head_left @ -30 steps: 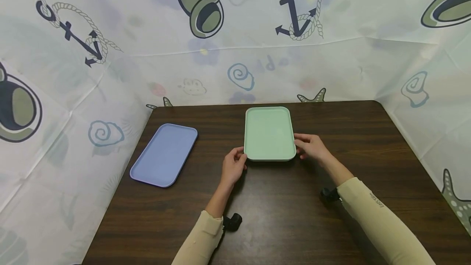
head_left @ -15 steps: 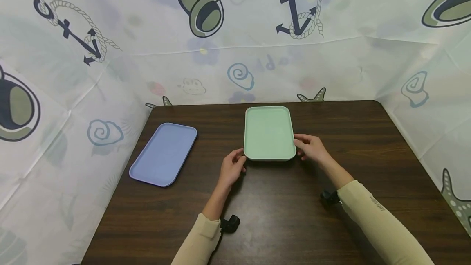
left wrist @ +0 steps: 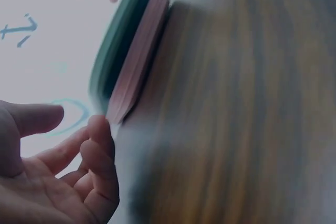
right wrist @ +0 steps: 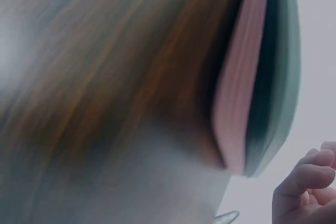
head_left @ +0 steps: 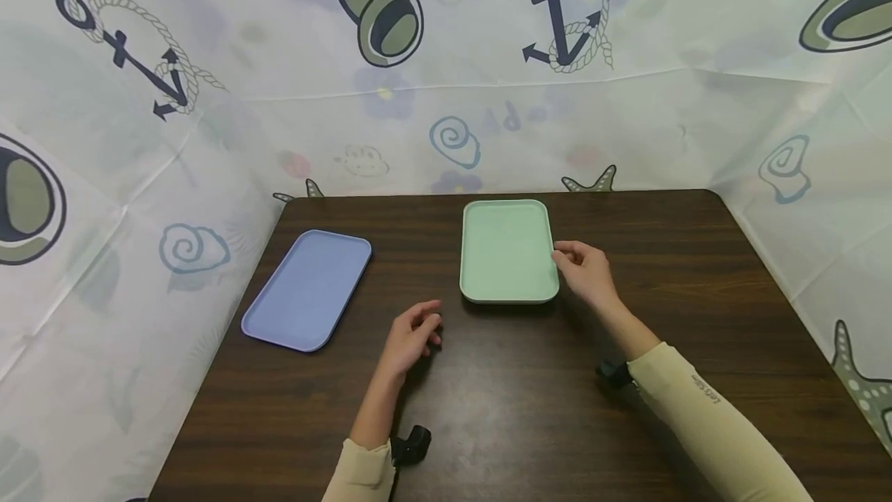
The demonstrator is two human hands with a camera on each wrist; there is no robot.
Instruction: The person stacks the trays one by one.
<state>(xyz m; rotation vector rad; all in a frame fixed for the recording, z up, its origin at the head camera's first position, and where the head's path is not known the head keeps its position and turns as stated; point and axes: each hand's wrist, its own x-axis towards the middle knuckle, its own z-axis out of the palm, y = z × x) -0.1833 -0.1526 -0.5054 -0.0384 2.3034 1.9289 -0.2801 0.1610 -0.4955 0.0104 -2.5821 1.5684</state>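
Note:
A light green tray [head_left: 509,250] lies near the table's far edge. Both wrist views show a pink, layered thing [left wrist: 140,56] directly under the green tray, hidden from above; its kind is unclear. My left hand [head_left: 409,339] is off the tray's near left corner, holding nothing, fingers loosely bent and thumb apart. My right hand [head_left: 588,273] is beside the tray's right edge with relaxed fingers; in the right wrist view a gap shows between this hand [right wrist: 307,187] and the tray, though from the head its fingertips appear at the rim.
A blue tray [head_left: 307,290] lies slanted on the left of the dark wooden table [head_left: 530,424]. A pale patterned cloth [head_left: 334,122] hangs behind the table and along its sides.
My left hand has let go of the green tray's corner and moved left and toward me. My right hand has shifted slightly up along the right edge. The trays stay put.

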